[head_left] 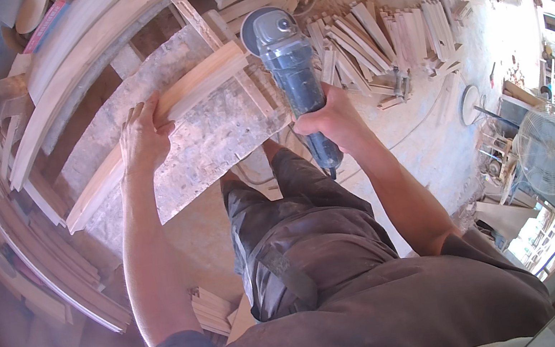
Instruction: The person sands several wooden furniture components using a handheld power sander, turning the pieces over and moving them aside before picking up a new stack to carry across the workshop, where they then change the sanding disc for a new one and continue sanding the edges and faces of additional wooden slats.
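Observation:
My right hand (333, 121) is wrapped round the body of a dark angle grinder (291, 73), held upright beside the workbench. Its round disc (257, 30) faces the right end of a long pale wooden board (201, 81); whether the two touch I cannot tell. My left hand (143, 138) grips that board near its middle, thumb on the near side and fingers over the far side. The board lies across a worn, dusty workbench top (213, 136). A thin wooden strip (257, 93) crosses the bench near the board's right end.
Long curved-looking boards (86, 66) lie beyond the bench, and more planks (52, 260) are stacked at the left. Piles of cut wood pieces (372, 38) stand on the floor at the far right. A cable (416, 130) trails across the floor; a fan (548, 149) stands at right.

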Demonstrator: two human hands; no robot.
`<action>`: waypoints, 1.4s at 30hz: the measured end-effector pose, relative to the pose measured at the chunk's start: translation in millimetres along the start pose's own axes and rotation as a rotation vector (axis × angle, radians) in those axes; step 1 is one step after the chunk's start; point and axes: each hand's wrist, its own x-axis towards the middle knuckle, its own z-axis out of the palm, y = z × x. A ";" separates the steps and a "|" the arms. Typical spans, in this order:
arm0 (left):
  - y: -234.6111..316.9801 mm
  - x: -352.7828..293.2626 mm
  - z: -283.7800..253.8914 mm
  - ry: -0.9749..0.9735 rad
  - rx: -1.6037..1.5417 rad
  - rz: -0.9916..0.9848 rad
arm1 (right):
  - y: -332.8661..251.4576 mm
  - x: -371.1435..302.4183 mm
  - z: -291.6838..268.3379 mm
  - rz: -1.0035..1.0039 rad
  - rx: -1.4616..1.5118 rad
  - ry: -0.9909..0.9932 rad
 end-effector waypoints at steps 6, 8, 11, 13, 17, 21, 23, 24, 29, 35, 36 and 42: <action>-0.4 2.6 -2.5 -0.027 -0.056 -0.025 | 6.4 -6.5 -2.5 0.075 -0.017 -0.011; -2.4 4.1 -1.9 -0.034 -0.078 -0.024 | 9.7 -13.8 -2.8 0.043 -0.005 0.019; -1.3 4.9 -5.1 -0.052 -0.097 -0.046 | 7.1 -12.0 -0.4 0.031 0.072 0.036; 2.7 4.5 -8.7 -0.061 -0.101 -0.082 | 1.6 -7.2 1.5 0.040 0.103 0.019; -2.9 8.1 -5.0 -0.066 -0.128 -0.066 | -0.1 -1.0 2.0 0.033 0.045 -0.029; -22.1 15.1 -0.6 -0.074 -0.210 -0.037 | 20.4 -11.8 -0.7 0.028 0.083 0.004; -24.0 19.1 -5.2 -0.022 -0.181 0.036 | 20.6 -14.6 -1.8 0.071 0.146 0.015; -23.2 15.3 -5.1 0.038 -0.110 0.098 | 19.2 -13.2 -2.4 0.093 0.177 0.019; -1.7 4.9 4.4 0.186 0.077 0.183 | 12.5 -4.3 -7.8 -0.004 0.115 0.016; -4.2 9.6 4.7 0.170 0.066 0.190 | 12.7 31.4 -4.4 -0.098 -0.073 0.025; -4.1 10.8 3.3 0.156 0.052 0.180 | 8.4 35.3 -3.4 -0.108 -0.086 0.006; -5.8 14.2 0.4 0.136 -0.005 0.168 | 15.4 47.2 -12.5 -0.078 -0.119 -0.023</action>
